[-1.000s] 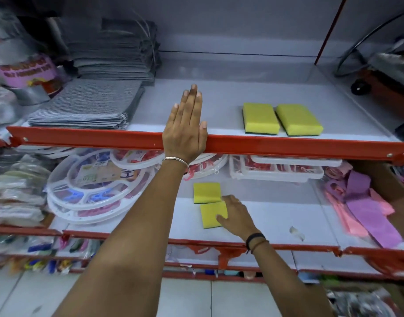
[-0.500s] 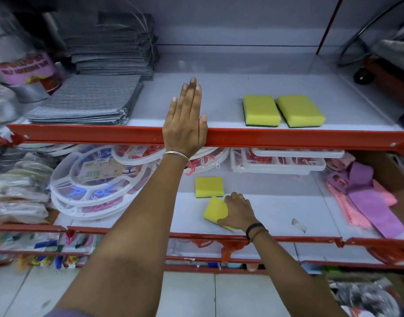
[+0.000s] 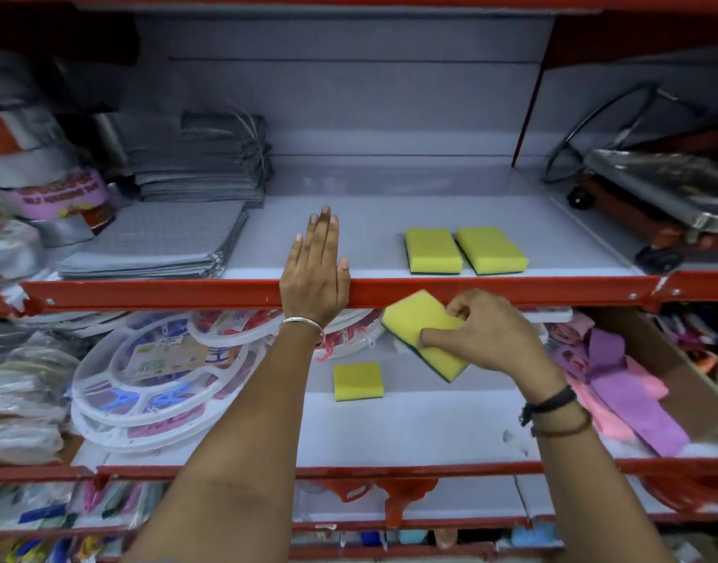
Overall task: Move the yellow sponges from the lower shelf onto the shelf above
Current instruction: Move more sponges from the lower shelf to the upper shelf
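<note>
The right hand is closed around a yellow sponge, thumb pressed across its yellow face and fingers curled over its far end; the sponge is lifted clear of the lower shelf and tilted, its upper corner overlapping the red front rail of the upper shelf (a thin dark green scouring layer shows along its lower edge); the wrist carries a dark band and a thinner brown cord

The left hand lies flat and open, holding nothing; its palm rests over the same red rail with the fingers stretched together onto the pale shelf surface, and a silver bangle circles the wrist just below the rail

Two more sponges already sit on the upper shelf, side by side and nearly touching: the left-hand one and the right-hand one, both yellow face up, near the front edge and to the right of the left hand; one last sponge lies flat on the lower shelf, between the two forearms and apart from the held one

To the left on the upper shelf are stacks of folded grey cloths; below them, on the lower shelf, white round plastic hangers lean in a pile; pink and purple cloths lie at the lower shelf's right end
</note>
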{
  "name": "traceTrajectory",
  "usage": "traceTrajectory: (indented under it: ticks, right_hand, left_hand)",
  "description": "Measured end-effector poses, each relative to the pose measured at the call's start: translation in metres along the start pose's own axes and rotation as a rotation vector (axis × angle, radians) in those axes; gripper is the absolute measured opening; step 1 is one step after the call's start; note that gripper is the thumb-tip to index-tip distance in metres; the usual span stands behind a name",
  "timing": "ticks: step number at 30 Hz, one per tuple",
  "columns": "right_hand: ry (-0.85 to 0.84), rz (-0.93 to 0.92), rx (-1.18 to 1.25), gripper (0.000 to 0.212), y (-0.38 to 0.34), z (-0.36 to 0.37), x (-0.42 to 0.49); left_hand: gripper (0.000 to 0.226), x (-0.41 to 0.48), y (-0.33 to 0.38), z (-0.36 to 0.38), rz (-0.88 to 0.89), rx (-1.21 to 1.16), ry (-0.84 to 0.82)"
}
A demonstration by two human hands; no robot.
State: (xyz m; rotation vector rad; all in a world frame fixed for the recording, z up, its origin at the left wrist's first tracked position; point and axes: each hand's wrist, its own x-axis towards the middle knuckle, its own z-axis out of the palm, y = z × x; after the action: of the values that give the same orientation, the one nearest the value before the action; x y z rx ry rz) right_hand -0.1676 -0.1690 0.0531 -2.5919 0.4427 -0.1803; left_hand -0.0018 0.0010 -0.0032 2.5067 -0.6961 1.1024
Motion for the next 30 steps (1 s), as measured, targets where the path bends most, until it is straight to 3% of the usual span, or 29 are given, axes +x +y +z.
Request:
traceTrajectory:
  ticks: [7, 11, 14, 19, 25, 28, 30]
  right_hand:
    - [0.273, 0.052, 0.075, 0.054, -0.041, -0.039, 0.052]
    - [0.298, 0.040, -0.022, 0.056, -0.070, -0.020, 0.095]
    - [0.270, 0.032, -0.133, 0.071, -0.081, 0.001, 0.119]
    - [0.307, 0.045, -0.306, 0.065, -0.081, 0.034, 0.145]
    - [0.324, 0.039, -0.382, 0.068, -0.085, 0.048, 0.150]
    - [0.288, 0.042, -0.387, 0.082, -0.085, 0.041, 0.144]
    - [0.353, 0.032, -0.336, 0.087, -0.082, 0.033, 0.132]
  left_hand:
    - [0.057, 0.001, 0.000, -0.002, -0.009, -0.005, -0.027]
    - [0.056, 0.001, 0.000, -0.003, -0.007, -0.015, -0.018]
    - [0.056, 0.001, 0.000, -0.002, -0.005, -0.009, -0.022]
    - [0.056, 0.002, -0.002, -0.001, 0.004, 0.005, -0.036]
    - [0.056, 0.002, -0.002, 0.000, 0.007, 0.022, -0.037]
    - [0.055, 0.001, -0.002, 0.000, 0.008, 0.030, -0.036]
    - [0.055, 0.002, -0.002, 0.000, 0.008, 0.033, -0.027]
